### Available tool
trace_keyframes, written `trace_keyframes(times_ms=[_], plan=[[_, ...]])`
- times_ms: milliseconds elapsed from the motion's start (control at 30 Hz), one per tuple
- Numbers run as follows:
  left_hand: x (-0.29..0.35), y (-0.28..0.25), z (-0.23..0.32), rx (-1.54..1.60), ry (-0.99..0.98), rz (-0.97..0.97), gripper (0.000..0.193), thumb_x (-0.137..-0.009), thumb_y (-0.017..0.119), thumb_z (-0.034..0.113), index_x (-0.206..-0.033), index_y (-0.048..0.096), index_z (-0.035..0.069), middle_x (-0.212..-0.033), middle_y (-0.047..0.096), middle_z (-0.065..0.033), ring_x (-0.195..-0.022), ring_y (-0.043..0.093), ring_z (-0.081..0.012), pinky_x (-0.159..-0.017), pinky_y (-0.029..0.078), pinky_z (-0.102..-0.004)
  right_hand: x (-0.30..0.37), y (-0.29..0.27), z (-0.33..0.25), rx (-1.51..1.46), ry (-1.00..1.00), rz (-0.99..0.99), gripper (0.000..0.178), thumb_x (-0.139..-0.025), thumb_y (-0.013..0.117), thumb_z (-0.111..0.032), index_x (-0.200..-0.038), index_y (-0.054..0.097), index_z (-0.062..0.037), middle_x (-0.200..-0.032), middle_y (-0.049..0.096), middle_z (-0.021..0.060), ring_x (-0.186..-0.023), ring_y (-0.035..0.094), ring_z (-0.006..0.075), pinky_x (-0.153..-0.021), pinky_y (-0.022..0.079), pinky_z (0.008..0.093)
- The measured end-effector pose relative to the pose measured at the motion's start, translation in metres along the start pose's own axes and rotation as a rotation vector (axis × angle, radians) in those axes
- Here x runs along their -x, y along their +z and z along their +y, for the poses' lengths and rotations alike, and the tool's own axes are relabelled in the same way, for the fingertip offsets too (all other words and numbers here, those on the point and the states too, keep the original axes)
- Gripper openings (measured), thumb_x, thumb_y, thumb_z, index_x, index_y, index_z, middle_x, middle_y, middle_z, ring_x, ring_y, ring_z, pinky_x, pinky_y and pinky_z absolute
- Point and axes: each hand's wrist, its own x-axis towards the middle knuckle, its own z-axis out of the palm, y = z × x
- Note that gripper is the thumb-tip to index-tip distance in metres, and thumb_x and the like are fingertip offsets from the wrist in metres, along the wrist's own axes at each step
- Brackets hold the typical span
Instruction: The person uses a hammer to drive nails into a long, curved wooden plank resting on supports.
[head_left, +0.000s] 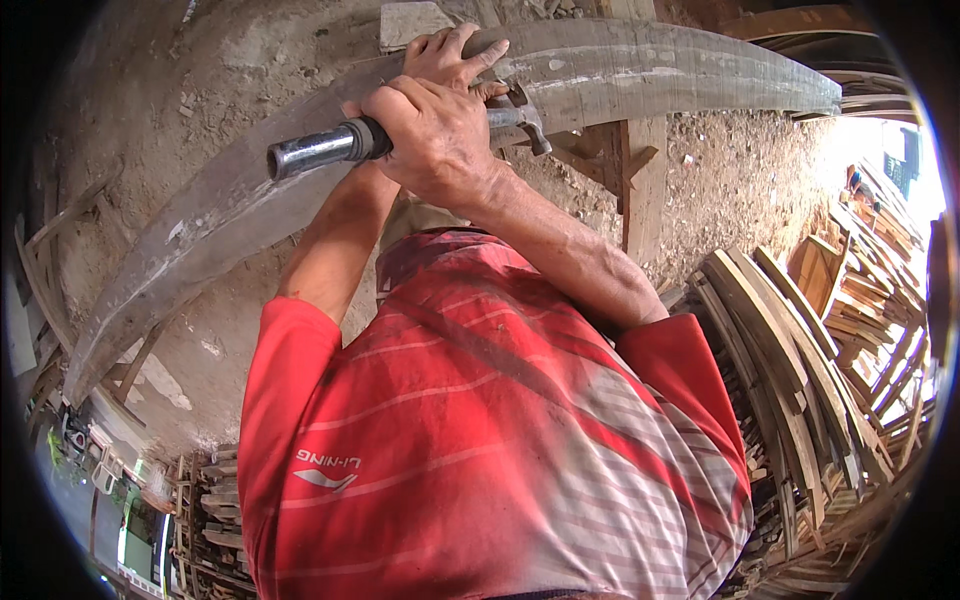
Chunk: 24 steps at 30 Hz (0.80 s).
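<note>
A hammer [520,117] with a metal claw head and a black-gripped, shiny metal handle lies across the middle. My right hand [435,135] is closed round its handle, and the handle's bare end sticks out to the left. The hammer's head is at the near face of a long grey board [640,75], which looks bowed in this view. Just beyond, my left hand [445,58] rests on the board near its far edge, fingers apart. My right wrist crosses over my left forearm. Whether anything small sits under the left fingers is hidden.
Under the board a wooden post [645,190] with short braces stands on the dirt ground [740,180]. Stacked timber [770,350] lies on the right, close to my elbow. More piled wood [220,500] is at the lower left. A pale block [412,22] is beyond the board.
</note>
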Motion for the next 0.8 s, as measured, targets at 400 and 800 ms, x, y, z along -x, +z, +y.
trace_keyframes(times_ms=[400,800], plan=[[-0.005,-0.001,0.015,0.109,-0.15,-0.017,0.066,-0.085,0.071,0.06,-0.139,0.063,0.023,-0.151,0.049,-0.0085,-0.139,0.046,-0.027,-0.118,0.029,-0.049,-0.014,-0.142,0.075,-0.681,0.464,0.502,0.072,-0.091,0.053,-0.076,-0.091,0.063,-0.0047,-0.073,0.06,0.0059,-0.059,0.053,0.0197,-0.053,0.043,0.0331],[0.026,0.02,0.067,0.027,-0.246,0.158,0.021,-0.087,0.078,0.032,-0.105,0.079,0.021,-0.146,0.055,0.0005,-0.142,0.042,-0.0286,-0.118,0.029,-0.0509,0.138,-0.226,0.134,-1.619,0.8,0.906,0.073,-0.097,0.039,-0.069,-0.085,0.063,-0.0013,-0.105,0.063,0.0216,-0.095,0.059,0.0353,-0.105,0.038,0.0533]])
